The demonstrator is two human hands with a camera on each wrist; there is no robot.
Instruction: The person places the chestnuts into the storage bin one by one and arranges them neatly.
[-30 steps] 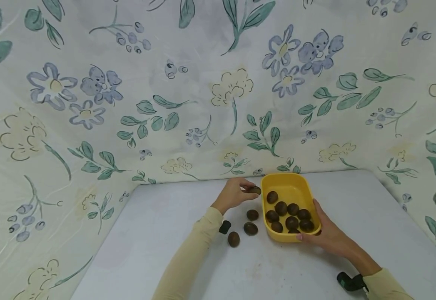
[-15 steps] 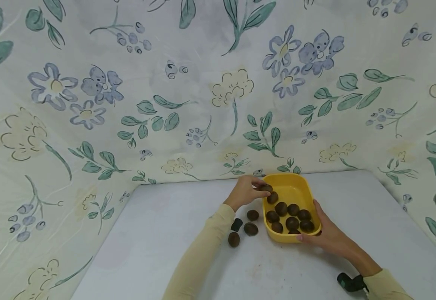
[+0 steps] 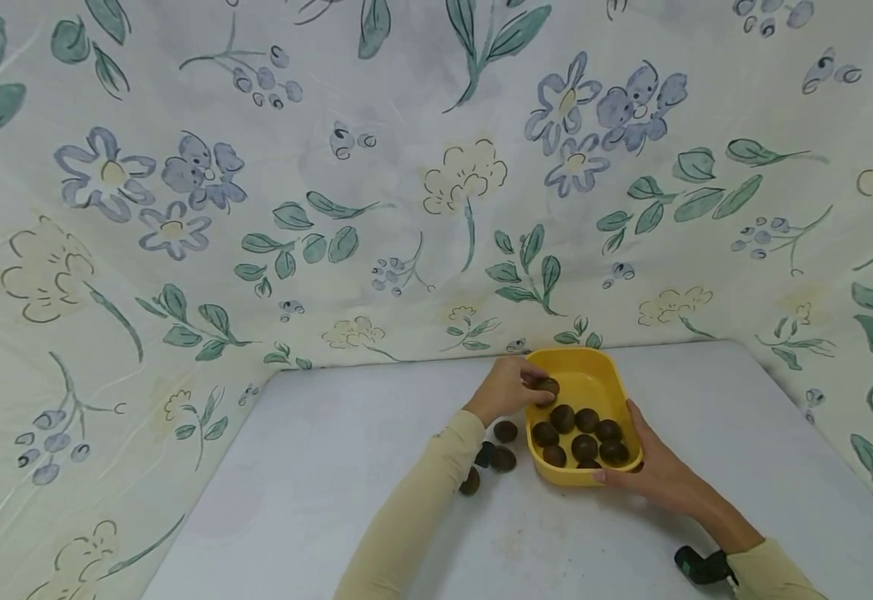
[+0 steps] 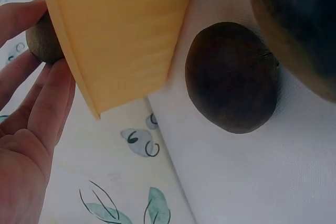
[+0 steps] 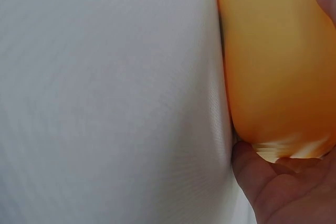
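Note:
A yellow rectangular container (image 3: pixel 594 371) stands on the white table with several brown kiwis (image 3: pixel 584 447) gathered in its near part. My left hand (image 3: pixel 507 390) reaches over its left rim and pinches a kiwi (image 4: pixel 44 40) between thumb and fingers, inside the far left corner. That kiwi is partly covered by the container wall in the left wrist view. My right hand (image 3: pixel 664 471) grips the container at its near right corner, thumb at the front and fingers along the right side. In the right wrist view its fingers (image 5: pixel 252 174) press the yellow wall.
Left of the container lie three loose kiwis: one (image 3: pixel 506 431) nearest the rim, a second (image 3: pixel 504 459) just below, and a third (image 3: pixel 470 482) partly behind the left sleeve. A floral cloth (image 3: pixel 406 167) hangs behind the table (image 3: pixel 316 467).
My left hand has moved right with its kiwi, from beside the container to over the rim and into the far left corner. The right hand and container have stayed in place.

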